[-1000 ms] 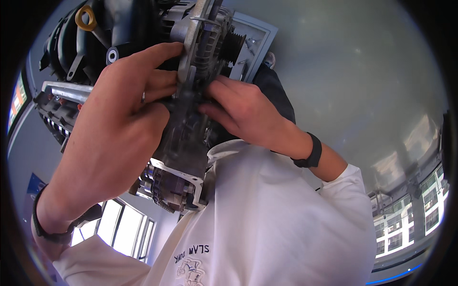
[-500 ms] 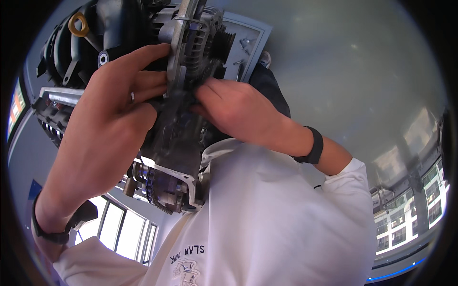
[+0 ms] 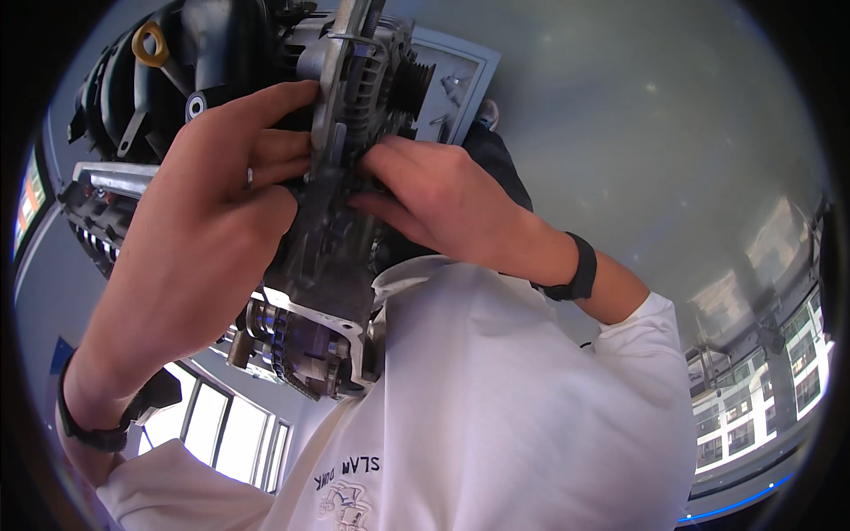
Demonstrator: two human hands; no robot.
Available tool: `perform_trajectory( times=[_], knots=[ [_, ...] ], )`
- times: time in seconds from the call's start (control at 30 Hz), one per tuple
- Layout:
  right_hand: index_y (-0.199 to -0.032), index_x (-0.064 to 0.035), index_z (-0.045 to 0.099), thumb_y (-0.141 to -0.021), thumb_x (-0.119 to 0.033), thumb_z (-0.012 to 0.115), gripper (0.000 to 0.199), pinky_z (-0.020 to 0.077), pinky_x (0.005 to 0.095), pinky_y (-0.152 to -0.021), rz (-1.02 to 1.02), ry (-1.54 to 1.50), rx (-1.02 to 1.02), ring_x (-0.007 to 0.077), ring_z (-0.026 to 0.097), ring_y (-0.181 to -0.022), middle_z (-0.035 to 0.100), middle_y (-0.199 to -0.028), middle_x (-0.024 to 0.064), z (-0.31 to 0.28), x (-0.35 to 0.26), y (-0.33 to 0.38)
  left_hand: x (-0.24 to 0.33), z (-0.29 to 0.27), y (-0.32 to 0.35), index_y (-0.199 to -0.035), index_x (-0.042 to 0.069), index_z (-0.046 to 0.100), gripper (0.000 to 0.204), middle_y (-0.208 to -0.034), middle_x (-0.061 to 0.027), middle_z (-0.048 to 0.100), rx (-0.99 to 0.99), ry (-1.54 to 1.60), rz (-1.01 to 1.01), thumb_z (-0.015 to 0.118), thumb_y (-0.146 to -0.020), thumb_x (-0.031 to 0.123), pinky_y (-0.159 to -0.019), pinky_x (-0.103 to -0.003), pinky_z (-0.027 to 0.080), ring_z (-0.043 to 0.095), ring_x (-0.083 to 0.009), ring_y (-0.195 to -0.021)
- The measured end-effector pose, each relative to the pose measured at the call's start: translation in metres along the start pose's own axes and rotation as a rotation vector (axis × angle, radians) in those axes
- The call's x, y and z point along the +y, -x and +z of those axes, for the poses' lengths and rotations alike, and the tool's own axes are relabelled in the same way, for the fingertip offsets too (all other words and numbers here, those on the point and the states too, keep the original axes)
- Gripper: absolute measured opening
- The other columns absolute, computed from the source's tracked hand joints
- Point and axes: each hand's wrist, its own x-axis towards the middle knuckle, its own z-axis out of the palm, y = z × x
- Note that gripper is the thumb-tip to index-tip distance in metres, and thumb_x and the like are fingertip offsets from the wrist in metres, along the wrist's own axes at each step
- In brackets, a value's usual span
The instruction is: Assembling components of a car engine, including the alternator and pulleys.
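Observation:
A car engine [image 3: 314, 265] fills the upper left: black intake manifold [image 3: 204, 53], silver finned alternator [image 3: 363, 62] with a pulley, and an exposed chain [image 3: 288, 350] at its lower end. My left hand [image 3: 208, 221], with a ring on it, wraps the engine from the left, its fingers pressed on the alternator's silver bracket. My right hand [image 3: 443, 199] comes in from the right. Its fingertips are curled onto the dark part just under the alternator, almost meeting the left fingers. What sits between the fingertips is hidden. Both wrists wear black bands.
A white T-shirt [image 3: 496, 407] with a dark print fills the lower middle. A yellow ring handle [image 3: 152, 42] sticks out of the manifold. A grey panel [image 3: 456, 80] lies behind the alternator. Windows [image 3: 212, 425] and buildings [image 3: 753, 398] show at the rim, with a plain grey surface [image 3: 637, 133] at right.
Both hands and the engine have drifted slightly up and left in the view. The fingers stay on the same spot by the alternator, the right fingertips shifting a little.

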Motion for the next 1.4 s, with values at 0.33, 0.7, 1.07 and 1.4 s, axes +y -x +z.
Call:
perform_trajectory(
  times=[0.33, 0.7, 1.07, 1.4],
  knots=[
    [-0.089, 0.0011, 0.062, -0.091, -0.018, 0.064, 0.020, 0.0465, 0.0326, -0.054, 0.233, -0.299, 0.029, 0.0263, 0.058, -0.057, 0.063, -0.071, 0.0131, -0.002, -0.001, 0.004, 0.003, -0.001, -0.001, -0.143, -0.003, 0.036, 0.075, -0.128, -0.0222, 0.058, -0.009, -0.054, -0.018, 0.033, -0.070, -0.017, -0.106, -0.037, 0.040, 0.054, -0.0297, -0.126],
    [-0.090, 0.0023, 0.057, -0.094, -0.014, 0.057, 0.017, 0.0449, 0.0381, -0.057, 0.287, -0.277, 0.027, 0.0360, 0.056, -0.063, 0.057, -0.069, 0.0182, 0.011, -0.007, 0.013, 0.000, 0.001, 0.000, -0.143, -0.003, 0.036, 0.075, -0.128, -0.0225, 0.058, -0.001, -0.043, 0.016, 0.033, -0.070, -0.017, -0.108, -0.037, 0.039, 0.053, -0.0306, -0.126],
    [-0.089, -0.0027, 0.053, -0.094, -0.021, 0.056, 0.019, 0.0448, 0.0349, -0.058, 0.355, -0.532, 0.059, 0.0277, 0.056, -0.067, 0.056, -0.080, 0.0119, 0.002, -0.003, 0.009, 0.000, 0.000, 0.001, -0.143, -0.002, 0.039, 0.075, -0.126, -0.0226, 0.059, 0.008, -0.063, 0.012, 0.035, -0.069, -0.017, -0.107, -0.037, 0.039, 0.055, -0.0286, -0.125],
    [-0.080, -0.0111, 0.046, -0.096, -0.032, 0.051, 0.027, 0.0369, 0.0286, -0.055, 0.563, -2.128, -0.017, 0.0124, 0.041, -0.063, 0.039, -0.071, -0.0015, -0.025, 0.001, 0.017, -0.004, -0.002, -0.001, -0.144, -0.003, 0.037, 0.074, -0.126, -0.0232, 0.058, -0.001, -0.088, 0.032, 0.036, -0.071, -0.014, -0.107, -0.038, 0.039, 0.056, -0.0298, -0.123]
  ],
)
